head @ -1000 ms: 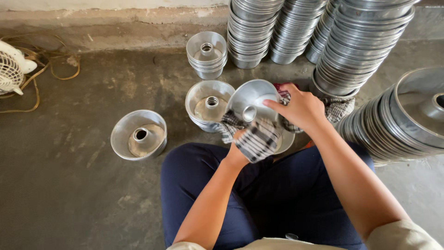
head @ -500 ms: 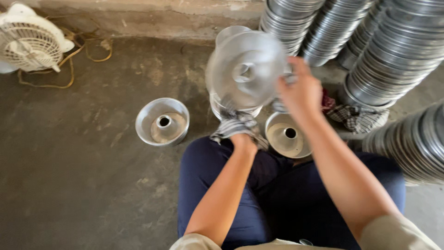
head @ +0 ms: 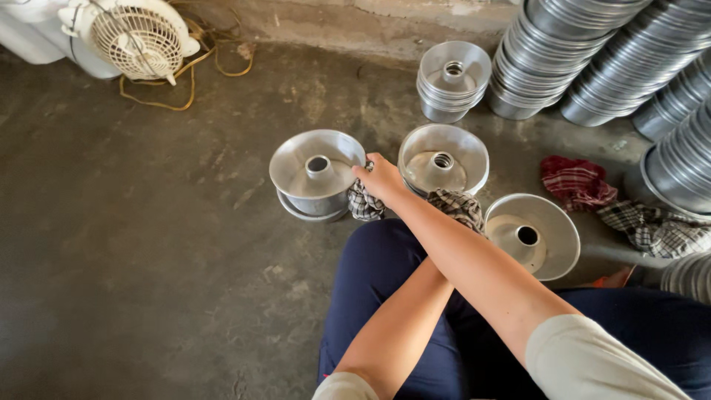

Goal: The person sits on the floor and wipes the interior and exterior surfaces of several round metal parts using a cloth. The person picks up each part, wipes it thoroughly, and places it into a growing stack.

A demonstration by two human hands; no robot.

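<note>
Grip: our right hand point(head: 381, 178) pinches the rim of a tube pan point(head: 317, 172) stacked on the floor; left hand hidden beneath, state unclear. Checked cloth point(head: 364, 205) nearby; a careless release could topple the stack.

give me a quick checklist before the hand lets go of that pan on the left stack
1. Right hand at the rim of the top tube pan: ok, fingers touch its right edge.
2. Pan sits nested upright on the pan beneath: ok, looks level.
3. Checkered cloth clear of the pan: cannot tell, it sits right against the stack under the hand.
4. Left hand free: cannot tell, it is hidden under the right forearm.
5. Middle pan apart from the left stack: ok, a gap shows.
6. Concrete floor under the stack flat: ok.
</note>
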